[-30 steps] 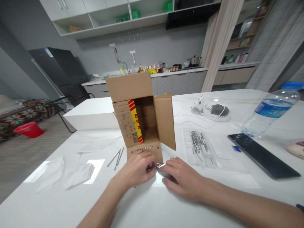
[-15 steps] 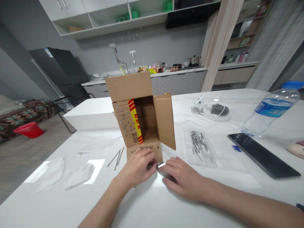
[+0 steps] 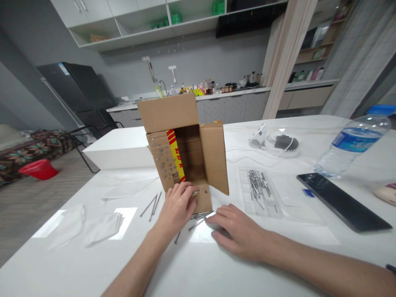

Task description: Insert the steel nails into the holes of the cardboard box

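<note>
My left hand (image 3: 178,208) lies over the lower flap (image 3: 203,200) of an upright cardboard box (image 3: 213,156). Its fingers are bent together, with a small shiny bit at the tips that I cannot make out. Round grey nail heads (image 3: 166,160) dot the box's left flap, and a few show on the lower one. Loose nails (image 3: 199,216) lie on the table just in front of the box. My right hand (image 3: 236,233) rests on the table to their right, thumb apart from the fingers, index fingertip beside the nail ends.
Right of the box lies a clear plastic case (image 3: 261,192) of nails and screws, then a black phone (image 3: 343,202) and a water bottle (image 3: 351,142). Several long nails (image 3: 152,206) and white tissues (image 3: 102,229) are on the left. A white device with a cable (image 3: 258,136) stands behind.
My left hand has moved up and away from the loose nails onto the lower flap, uncovering the nails. The right hand has stayed in place.
</note>
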`<state>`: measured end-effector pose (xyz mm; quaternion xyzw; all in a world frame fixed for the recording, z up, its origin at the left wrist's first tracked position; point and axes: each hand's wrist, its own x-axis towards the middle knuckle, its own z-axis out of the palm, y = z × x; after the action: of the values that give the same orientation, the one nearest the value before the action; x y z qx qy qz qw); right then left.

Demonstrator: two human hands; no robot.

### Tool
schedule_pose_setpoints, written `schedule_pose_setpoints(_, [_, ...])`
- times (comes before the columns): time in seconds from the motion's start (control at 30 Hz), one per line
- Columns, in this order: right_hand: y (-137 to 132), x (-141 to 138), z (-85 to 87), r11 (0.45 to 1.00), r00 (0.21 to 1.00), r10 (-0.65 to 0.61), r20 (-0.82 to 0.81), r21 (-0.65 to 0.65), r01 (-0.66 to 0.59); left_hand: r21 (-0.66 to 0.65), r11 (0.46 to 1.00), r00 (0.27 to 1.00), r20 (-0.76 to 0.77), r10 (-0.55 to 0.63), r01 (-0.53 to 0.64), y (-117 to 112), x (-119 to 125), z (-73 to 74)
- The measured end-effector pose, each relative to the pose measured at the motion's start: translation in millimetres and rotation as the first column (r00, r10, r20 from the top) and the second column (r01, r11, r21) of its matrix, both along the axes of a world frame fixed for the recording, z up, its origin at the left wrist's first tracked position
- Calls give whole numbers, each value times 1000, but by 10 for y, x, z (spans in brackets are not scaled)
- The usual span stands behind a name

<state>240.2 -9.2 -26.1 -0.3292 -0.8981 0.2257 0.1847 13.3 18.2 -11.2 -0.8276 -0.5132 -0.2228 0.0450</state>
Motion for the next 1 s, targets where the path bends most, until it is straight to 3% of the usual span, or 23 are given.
schedule_pose_setpoints(0.37, [4,-8,13,1000,1000,-7,9,-5,7,51,997,998,-9,-55,56,9,2,-51])
schedule_pose_setpoints(1.0, [-4,-12,2,1000,1000,-6,-3,-9,6,84,996,999,-21,24,-22,53,-39,-30])
